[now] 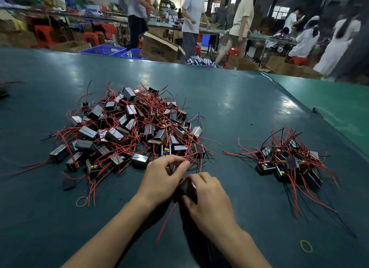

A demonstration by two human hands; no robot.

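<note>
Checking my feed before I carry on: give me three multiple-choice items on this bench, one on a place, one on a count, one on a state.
1. Where does the smaller pile lie from the big pile?
A. to its right
B. to its left
C. on top of it

2. How many rubber bands lie loose on the table?
A. one
B. two
C. four

3. What is the right hand doing?
A. lying flat and idle
B. gripping a black box
C. holding up a cardboard carton

Answers:
1 A: the smaller pile sits apart, on the right of the table.
2 B: one band lies near the big pile, one at the lower right.
3 B: its fingers curl round the box, while the left hand pinches at red wires.
</note>
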